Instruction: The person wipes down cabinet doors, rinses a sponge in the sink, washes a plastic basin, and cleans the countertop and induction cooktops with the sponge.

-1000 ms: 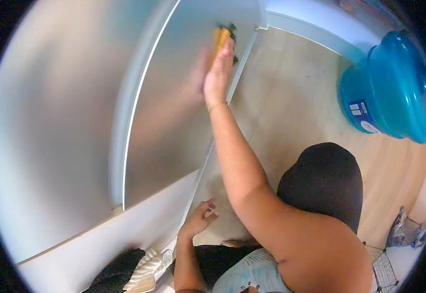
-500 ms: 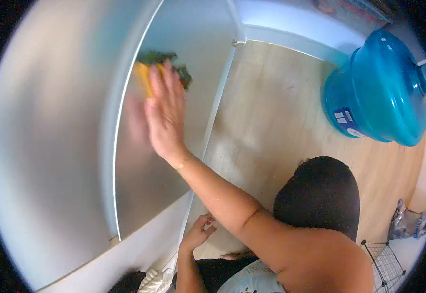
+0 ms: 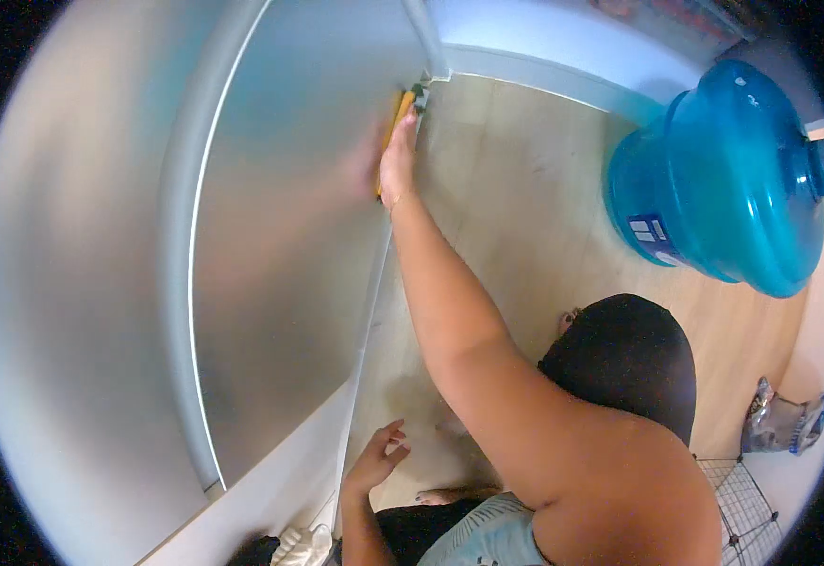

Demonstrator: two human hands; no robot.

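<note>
My right hand (image 3: 397,162) is stretched out along a frosted panel (image 3: 289,236). It presses a yellow and green cloth (image 3: 397,118) against the panel's edge strip, close to the floor side; the fingers hide part of the cloth. My left hand (image 3: 375,459) hangs lower, near the panel's white base, fingers loosely bent and apart with nothing in them.
A large teal plastic tub (image 3: 705,179) with a label stands on the wood-look floor (image 3: 497,179). At the right are a plastic bag (image 3: 785,422) and a black wire grid (image 3: 742,509). White fabric (image 3: 301,545) lies at the bottom.
My right hand has slid the cloth across the panel to the right, from its middle to its edge. The left hand has barely moved, and the view has shifted slightly.
</note>
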